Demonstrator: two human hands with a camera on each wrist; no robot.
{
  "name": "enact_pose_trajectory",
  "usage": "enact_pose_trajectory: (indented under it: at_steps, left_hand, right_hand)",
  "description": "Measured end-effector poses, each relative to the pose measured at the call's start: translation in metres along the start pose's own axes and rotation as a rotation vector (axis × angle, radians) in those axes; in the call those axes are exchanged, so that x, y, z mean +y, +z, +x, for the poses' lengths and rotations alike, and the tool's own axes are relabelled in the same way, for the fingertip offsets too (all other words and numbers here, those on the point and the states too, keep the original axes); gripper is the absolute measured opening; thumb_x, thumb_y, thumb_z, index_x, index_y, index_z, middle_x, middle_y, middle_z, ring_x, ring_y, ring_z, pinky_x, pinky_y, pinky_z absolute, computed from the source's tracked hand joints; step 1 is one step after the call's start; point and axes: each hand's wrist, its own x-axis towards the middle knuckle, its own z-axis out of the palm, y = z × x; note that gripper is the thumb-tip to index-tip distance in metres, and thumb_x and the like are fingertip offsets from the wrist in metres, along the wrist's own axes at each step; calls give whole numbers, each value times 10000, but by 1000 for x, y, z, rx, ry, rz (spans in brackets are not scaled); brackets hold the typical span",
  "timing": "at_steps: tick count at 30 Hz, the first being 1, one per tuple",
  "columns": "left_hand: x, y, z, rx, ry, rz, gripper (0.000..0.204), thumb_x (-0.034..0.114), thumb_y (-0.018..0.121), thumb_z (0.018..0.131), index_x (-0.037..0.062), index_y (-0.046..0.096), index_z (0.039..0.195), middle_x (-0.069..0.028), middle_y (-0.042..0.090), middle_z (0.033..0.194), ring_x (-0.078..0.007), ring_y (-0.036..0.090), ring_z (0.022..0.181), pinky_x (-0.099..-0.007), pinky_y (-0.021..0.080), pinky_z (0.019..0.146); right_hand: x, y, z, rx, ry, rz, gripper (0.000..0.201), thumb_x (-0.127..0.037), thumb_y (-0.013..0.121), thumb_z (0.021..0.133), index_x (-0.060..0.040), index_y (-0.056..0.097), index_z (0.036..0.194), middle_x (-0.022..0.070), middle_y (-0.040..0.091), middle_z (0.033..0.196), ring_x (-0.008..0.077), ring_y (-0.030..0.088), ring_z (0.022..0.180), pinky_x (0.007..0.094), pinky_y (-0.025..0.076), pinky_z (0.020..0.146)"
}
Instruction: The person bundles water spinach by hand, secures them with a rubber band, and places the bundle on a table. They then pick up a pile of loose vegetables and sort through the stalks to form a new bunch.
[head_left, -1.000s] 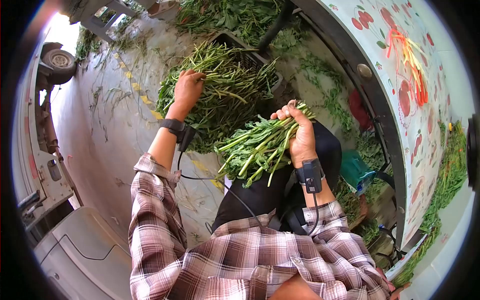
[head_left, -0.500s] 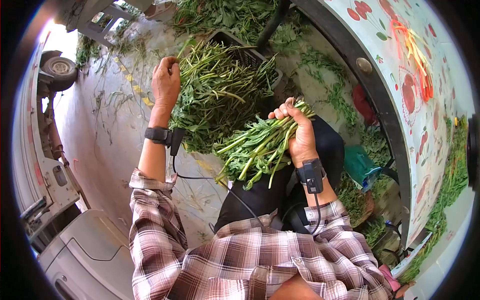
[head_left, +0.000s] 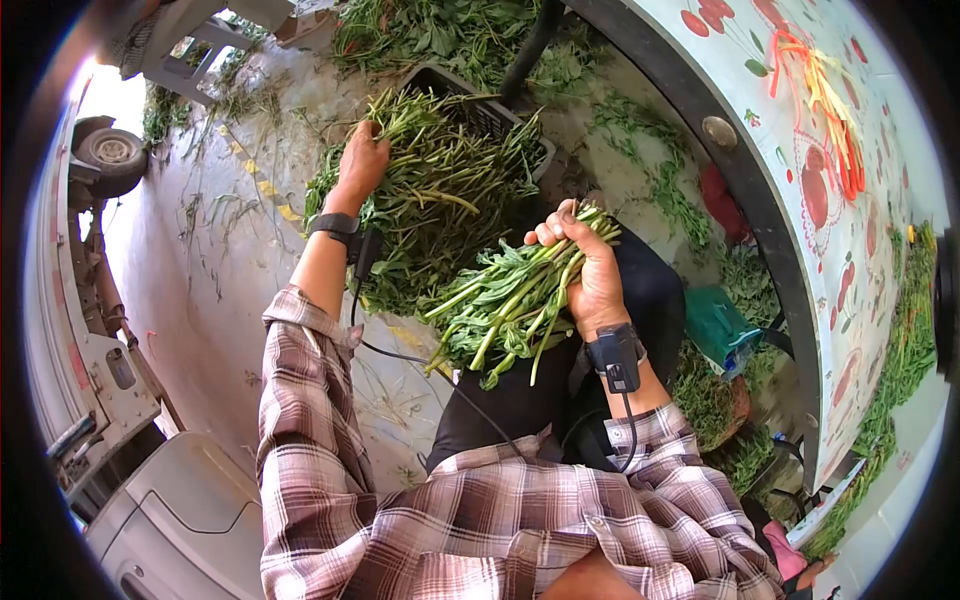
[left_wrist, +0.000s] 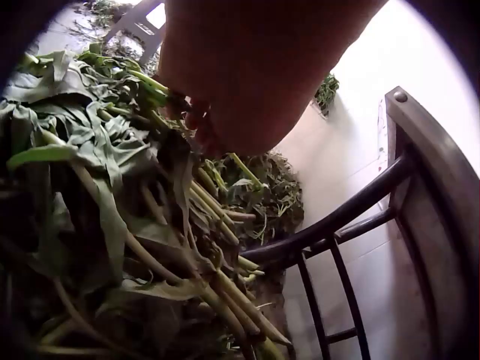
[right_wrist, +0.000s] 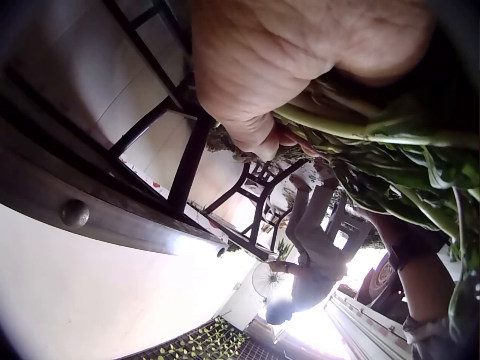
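In the head view my right hand (head_left: 597, 278) grips a bunch of leafy green stems (head_left: 505, 305) above the lap, with the fingers and thumb wrapped round the stem ends. The leafy end points left and down. My left hand (head_left: 362, 166) is at the upper left of a large heap of leafy stems (head_left: 430, 205), its curled fingertips among them. In the left wrist view the fingers (left_wrist: 196, 118) pinch at a green stem (left_wrist: 146, 81), partly hidden by the dark hand. The heap lies in and over a dark plastic crate (head_left: 480, 110).
A table with a fruit-patterned cover (head_left: 800, 190) stands at the right, with red and yellow ties (head_left: 835, 120) on it. More greens (head_left: 440, 25) lie on the floor behind the crate. A vehicle (head_left: 170, 510) is at the left. Another person (right_wrist: 311, 247) appears in the right wrist view.
My left hand moved left off the heap, then came back right to its upper left edge. My right hand keeps its hold on the bunch, nearly still.
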Motion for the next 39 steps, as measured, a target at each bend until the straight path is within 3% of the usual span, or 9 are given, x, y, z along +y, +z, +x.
enact_pose_trajectory:
  at_steps: [8,11,17,22,29,32,35,37,39]
  left_hand:
    - [3,1,4,-156,-16,272,309,203,587,749,52,575,1019,-165,542,1031,-324,492,1030,-413,416,858]
    - [1,3,-1,-50,98,360,259,196,573,759,53,587,975,-169,540,989,-321,500,998,-417,418,837]
    - [1,0,-11,-45,85,290,250,192,567,771,50,566,977,-173,527,998,-339,493,991,-424,408,840]
    - [5,-7,-11,-141,76,308,390,188,572,776,101,529,1153,-172,523,1076,-324,490,1039,-395,405,885]
    - [0,-6,-12,-120,158,302,335,174,561,788,83,544,1110,-144,549,1040,-318,502,1018,-405,407,863]
    - [2,-11,-14,71,76,171,291,188,538,819,70,533,1085,-161,575,956,-341,539,940,-416,425,796]
    - [-1,-27,-16,22,-74,-65,267,208,507,851,62,516,1075,-182,591,895,-385,556,850,-447,433,735]
    - [1,-43,-20,95,15,-74,252,234,488,873,53,501,1048,-184,594,825,-376,561,734,-440,435,679]
    - [10,-66,-24,20,-81,-272,233,232,495,877,58,498,1032,-149,580,794,-294,553,704,-390,435,664]
  right_hand:
    - [2,-1,2,-10,23,33,158,-98,614,798,-96,503,910,-14,473,718,127,485,694,355,423,830]
    - [2,-1,3,-22,21,37,154,-98,612,798,-94,505,909,-14,479,722,125,487,695,355,422,832]
    - [2,0,2,-25,21,22,148,-100,610,801,-91,507,907,-14,482,724,124,489,696,356,427,826]
    - [2,0,2,-44,21,31,147,-100,609,801,-89,508,907,-16,482,723,125,491,693,356,432,821]
    - [3,-3,4,-41,17,31,131,-88,611,795,-85,520,890,-12,503,722,127,506,692,359,440,818]
    - [4,-5,4,-45,18,33,134,-83,611,793,-81,523,894,-6,524,736,127,519,698,360,446,818]
    - [5,-4,4,-53,21,50,152,-83,613,790,-73,517,908,-1,528,738,127,522,700,359,449,823]
    - [4,-1,3,-48,16,46,170,-86,617,786,-70,511,918,3,526,736,131,523,699,359,450,826]
    - [5,-2,4,-47,26,49,174,-79,614,783,-68,507,919,7,523,735,134,523,701,358,449,829]
